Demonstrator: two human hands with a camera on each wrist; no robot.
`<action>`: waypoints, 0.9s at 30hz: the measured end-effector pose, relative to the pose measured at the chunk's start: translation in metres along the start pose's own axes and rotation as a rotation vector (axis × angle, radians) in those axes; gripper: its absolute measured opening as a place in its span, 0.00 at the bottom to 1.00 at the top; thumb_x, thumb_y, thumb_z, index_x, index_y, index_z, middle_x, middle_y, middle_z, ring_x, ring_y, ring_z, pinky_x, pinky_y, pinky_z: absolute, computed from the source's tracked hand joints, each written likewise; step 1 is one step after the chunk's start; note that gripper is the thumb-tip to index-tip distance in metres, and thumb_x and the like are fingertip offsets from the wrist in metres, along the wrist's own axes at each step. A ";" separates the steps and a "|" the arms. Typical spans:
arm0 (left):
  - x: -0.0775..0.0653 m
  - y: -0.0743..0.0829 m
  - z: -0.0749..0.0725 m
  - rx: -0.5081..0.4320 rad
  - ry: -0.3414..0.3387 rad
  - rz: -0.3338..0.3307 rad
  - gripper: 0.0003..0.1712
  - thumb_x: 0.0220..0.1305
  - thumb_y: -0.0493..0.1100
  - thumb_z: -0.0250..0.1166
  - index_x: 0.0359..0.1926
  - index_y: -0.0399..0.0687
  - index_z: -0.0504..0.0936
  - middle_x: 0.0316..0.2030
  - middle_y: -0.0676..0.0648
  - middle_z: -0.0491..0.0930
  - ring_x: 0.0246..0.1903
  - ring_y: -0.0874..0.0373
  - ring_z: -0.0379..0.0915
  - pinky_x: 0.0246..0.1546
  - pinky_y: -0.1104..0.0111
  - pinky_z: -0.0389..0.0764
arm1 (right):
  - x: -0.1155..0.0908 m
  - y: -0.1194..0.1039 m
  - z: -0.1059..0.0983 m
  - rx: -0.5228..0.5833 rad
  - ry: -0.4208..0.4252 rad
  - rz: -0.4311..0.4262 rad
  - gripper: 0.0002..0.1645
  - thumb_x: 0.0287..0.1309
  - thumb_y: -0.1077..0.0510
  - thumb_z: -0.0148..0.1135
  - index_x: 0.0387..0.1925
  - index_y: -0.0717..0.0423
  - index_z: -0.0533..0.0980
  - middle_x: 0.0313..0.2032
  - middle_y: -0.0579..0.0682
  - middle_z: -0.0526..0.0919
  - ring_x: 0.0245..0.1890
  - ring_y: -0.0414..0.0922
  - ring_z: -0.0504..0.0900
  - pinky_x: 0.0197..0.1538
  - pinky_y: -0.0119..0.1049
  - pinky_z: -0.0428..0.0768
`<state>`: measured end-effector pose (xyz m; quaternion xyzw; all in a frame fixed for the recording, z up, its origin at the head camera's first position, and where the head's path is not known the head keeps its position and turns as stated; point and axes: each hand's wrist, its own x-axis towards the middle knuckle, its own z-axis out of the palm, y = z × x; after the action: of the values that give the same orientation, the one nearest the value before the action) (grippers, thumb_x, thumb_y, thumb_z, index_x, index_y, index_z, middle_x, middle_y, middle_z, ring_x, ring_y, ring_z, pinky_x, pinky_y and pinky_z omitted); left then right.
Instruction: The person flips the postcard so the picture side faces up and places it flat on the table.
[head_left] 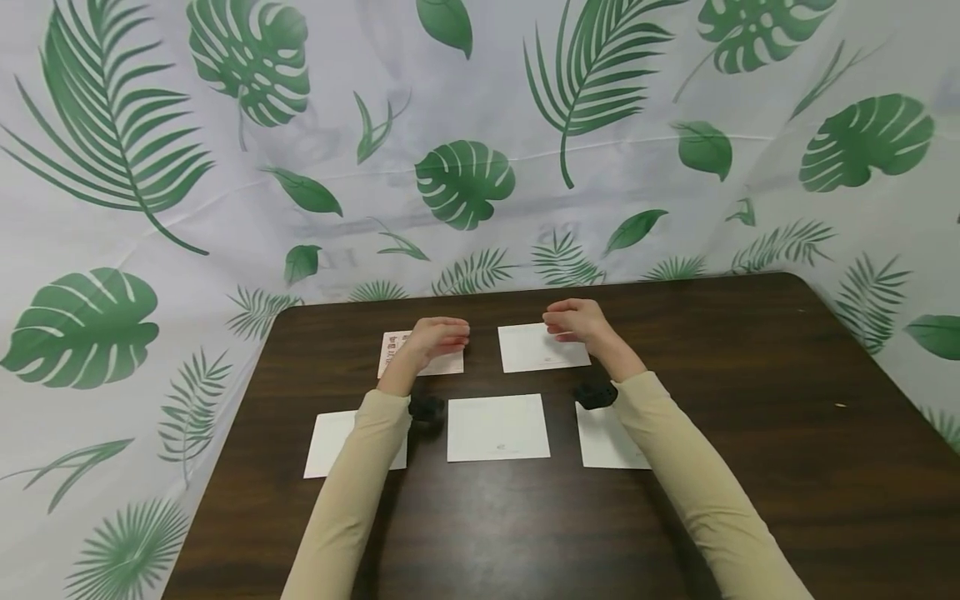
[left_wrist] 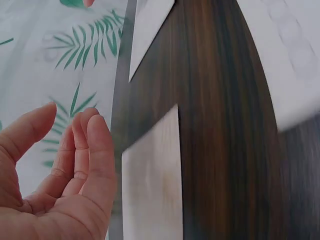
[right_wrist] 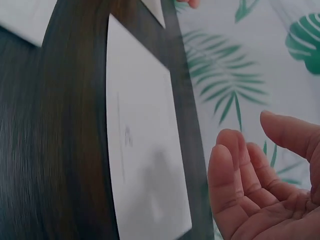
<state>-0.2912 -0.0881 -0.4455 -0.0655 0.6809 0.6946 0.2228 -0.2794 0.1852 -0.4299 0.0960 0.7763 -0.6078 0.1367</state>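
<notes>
Both hands hang in the air past the middle card, apart from every card. The left hand, beyond it to the left, is loosely cupped, its thumb well away from the bent fingers and nothing between them. The right hand, beyond it to the right, curves the same way and holds nothing.

For any handling of the cards, that relaxed curve seems a good start. Thin, flat cards like these probably give fingertips little to catch, so it should help to come in low at an edge, slide the card a touch, then pinch lightly without bending it. The forearms deserve care too: the left sleeve and right sleeve cross over the outer cards and could drag them if lowered.

The middle card is white, with a small faint mark near its near edge. Left of it lies the left card, half covered from view; right of it, the right card. Beyond it to the right is the far right card, white and faintly marked. Beyond it to the left, the far left card shows reddish characters, partly hidden.
</notes>
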 end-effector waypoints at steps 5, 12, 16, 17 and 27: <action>0.009 -0.002 0.017 -0.042 0.009 -0.028 0.19 0.60 0.30 0.62 0.53 0.29 0.75 0.42 0.39 0.80 0.29 0.59 0.79 0.36 0.70 0.82 | -0.001 0.007 -0.015 0.024 0.027 0.031 0.25 0.59 0.59 0.61 0.56 0.66 0.70 0.43 0.55 0.81 0.34 0.41 0.82 0.42 0.36 0.82; 0.020 -0.001 0.040 -0.054 0.018 -0.040 0.23 0.58 0.29 0.63 0.56 0.28 0.72 0.51 0.34 0.76 0.34 0.56 0.80 0.41 0.69 0.81 | 0.001 0.015 -0.032 0.053 0.068 0.086 0.26 0.59 0.60 0.60 0.57 0.67 0.69 0.41 0.53 0.81 0.35 0.41 0.82 0.46 0.38 0.81; 0.026 0.000 0.049 -0.031 0.043 -0.052 0.25 0.58 0.30 0.63 0.56 0.28 0.71 0.47 0.35 0.78 0.32 0.55 0.80 0.38 0.70 0.82 | 0.005 0.020 -0.036 0.043 0.097 0.124 0.26 0.59 0.60 0.61 0.57 0.68 0.69 0.47 0.59 0.79 0.35 0.42 0.82 0.44 0.36 0.81; 0.028 0.000 0.050 -0.027 0.054 -0.056 0.24 0.57 0.30 0.63 0.56 0.27 0.71 0.45 0.36 0.79 0.31 0.55 0.79 0.37 0.70 0.82 | 0.006 0.022 -0.037 0.047 0.102 0.135 0.26 0.58 0.60 0.61 0.56 0.68 0.69 0.47 0.60 0.79 0.34 0.42 0.82 0.43 0.36 0.82; 0.030 0.007 0.061 0.067 0.174 -0.106 0.20 0.53 0.28 0.66 0.48 0.26 0.74 0.29 0.40 0.79 0.28 0.52 0.80 0.29 0.68 0.83 | 0.008 0.025 -0.049 0.113 0.190 0.224 0.25 0.59 0.62 0.60 0.55 0.70 0.70 0.33 0.54 0.83 0.25 0.41 0.83 0.36 0.36 0.83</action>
<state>-0.3082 -0.0219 -0.4470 -0.1540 0.7162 0.6503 0.2013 -0.2838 0.2386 -0.4449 0.2466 0.7348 -0.6197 0.1238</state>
